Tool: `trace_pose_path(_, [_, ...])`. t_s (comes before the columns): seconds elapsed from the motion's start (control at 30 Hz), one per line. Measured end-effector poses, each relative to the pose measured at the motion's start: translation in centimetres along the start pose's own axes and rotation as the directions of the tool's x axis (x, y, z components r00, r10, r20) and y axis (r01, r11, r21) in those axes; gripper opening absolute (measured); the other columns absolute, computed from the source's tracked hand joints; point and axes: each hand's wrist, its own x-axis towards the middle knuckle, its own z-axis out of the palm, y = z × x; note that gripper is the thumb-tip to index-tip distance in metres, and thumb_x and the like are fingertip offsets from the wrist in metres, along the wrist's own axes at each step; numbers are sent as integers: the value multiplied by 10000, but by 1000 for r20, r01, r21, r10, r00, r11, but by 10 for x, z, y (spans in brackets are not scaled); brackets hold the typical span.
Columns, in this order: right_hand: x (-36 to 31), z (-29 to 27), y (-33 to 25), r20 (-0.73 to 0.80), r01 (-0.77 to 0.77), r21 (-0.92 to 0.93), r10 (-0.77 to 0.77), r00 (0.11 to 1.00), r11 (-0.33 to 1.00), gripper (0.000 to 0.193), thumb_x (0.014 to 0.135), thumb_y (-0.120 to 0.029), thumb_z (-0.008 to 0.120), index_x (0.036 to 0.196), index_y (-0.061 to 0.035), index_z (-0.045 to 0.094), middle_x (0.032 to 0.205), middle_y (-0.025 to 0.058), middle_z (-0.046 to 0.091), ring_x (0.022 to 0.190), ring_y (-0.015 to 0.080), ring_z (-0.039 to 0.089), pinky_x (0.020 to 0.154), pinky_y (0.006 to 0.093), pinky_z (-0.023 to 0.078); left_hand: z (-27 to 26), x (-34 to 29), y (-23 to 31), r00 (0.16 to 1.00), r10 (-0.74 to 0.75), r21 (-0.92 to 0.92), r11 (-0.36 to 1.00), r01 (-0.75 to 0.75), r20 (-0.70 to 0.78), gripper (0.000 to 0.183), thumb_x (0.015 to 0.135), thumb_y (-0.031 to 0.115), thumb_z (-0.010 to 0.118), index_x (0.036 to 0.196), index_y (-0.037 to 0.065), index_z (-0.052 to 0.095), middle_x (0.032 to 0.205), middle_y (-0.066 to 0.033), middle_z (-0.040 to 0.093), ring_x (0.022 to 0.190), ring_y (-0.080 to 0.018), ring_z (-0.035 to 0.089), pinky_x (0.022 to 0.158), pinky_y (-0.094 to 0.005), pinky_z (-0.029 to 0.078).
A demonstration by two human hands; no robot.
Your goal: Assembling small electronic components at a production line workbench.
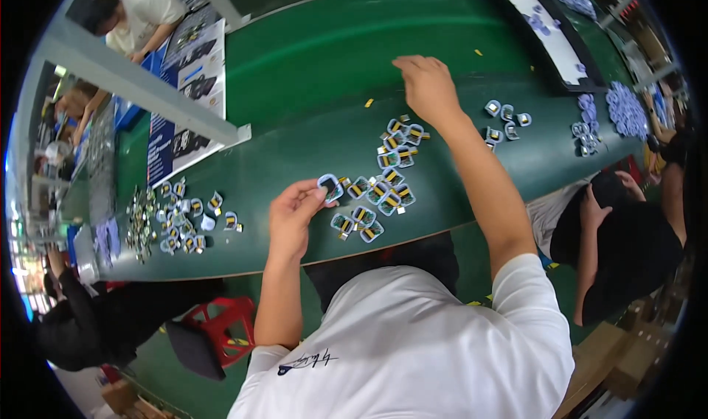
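My left hand (292, 216) pinches a small plastic casing (338, 191) with a pale blue rim and a dark inside, held just above the table. Right beside it lies a loose cluster of similar casings (380, 191), many with a green inside and a black and yellow piece across them. My right hand (429, 89) is stretched out over the green surface beyond the cluster, its fingers pointing left. I see nothing held in it. A small yellow strip (369, 103) lies on the green surface to the left of that hand.
More casings (181, 220) are heaped at left, and a smaller group (509, 120) sits at right. A black-rimmed tray (527, 32) stands far right near a pile of pale blue parts (627, 109). A grey metal post (147, 80) crosses the left side. Other people work around the table.
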Motion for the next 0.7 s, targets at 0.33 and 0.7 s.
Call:
trace_pose_path(0.33, [-84, -72, -106, 66, 10, 724, -84, 994, 689, 394, 882, 8, 767, 1266, -57, 715, 1019, 106, 777, 909, 278, 730, 832, 388, 552, 32, 21, 11, 978, -79, -229, 966, 123, 195, 243, 1015, 51, 676, 1229, -64, 670, 1113, -141, 757, 976, -195, 739, 924, -344, 607])
trace_pose_path(0.7, [-92, -63, -117, 771, -771, 636, 69, 633, -29, 186, 1085, -190, 620, 1056, -34, 716, 842, 31, 718, 685, 88, 645, 616, 251, 516, 38, 3, 1, 963, 209, 113, 967, -230, 172, 237, 986, -45, 693, 1222, -68, 694, 1133, -101, 727, 968, -145, 722, 900, -285, 583])
